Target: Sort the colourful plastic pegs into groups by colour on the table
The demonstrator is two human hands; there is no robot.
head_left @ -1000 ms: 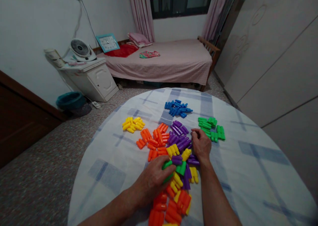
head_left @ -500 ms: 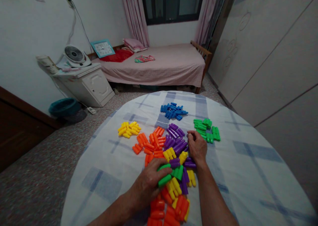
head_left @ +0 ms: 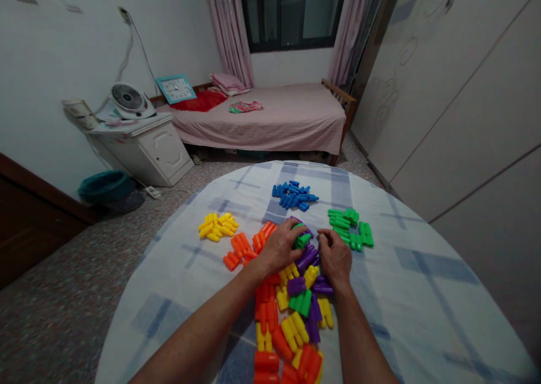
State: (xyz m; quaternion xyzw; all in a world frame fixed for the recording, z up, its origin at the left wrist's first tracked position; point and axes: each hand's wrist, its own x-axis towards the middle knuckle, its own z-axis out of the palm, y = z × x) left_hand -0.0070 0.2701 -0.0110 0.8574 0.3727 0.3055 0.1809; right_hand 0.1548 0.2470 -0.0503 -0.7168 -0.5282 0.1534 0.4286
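My left hand (head_left: 279, 248) is closed round a green plastic piece (head_left: 302, 240), held above the purple pieces (head_left: 307, 257) in the middle of the mixed pile (head_left: 291, 311). Just to its right, my right hand (head_left: 335, 258) rests on the pile with its fingers curled; what they hold, if anything, is hidden. Sorted groups lie round the pile: yellow pieces (head_left: 217, 227) at the left, orange pieces (head_left: 242, 245) beside my left hand, blue pieces (head_left: 294, 195) at the far side, green pieces (head_left: 350, 228) to the right of my right hand.
The round table (head_left: 414, 294) carries a white cloth with blue checks. Beyond it stand a bed (head_left: 270, 114), a white cabinet (head_left: 143, 147) with a fan (head_left: 129, 99), and a teal basin (head_left: 105, 186) on the floor. Wardrobe doors (head_left: 456, 91) line the right wall.
My left hand lifted a green piece out of the near part of the pile and carried it forward, up beside my right hand. The right hand stayed nearly still.
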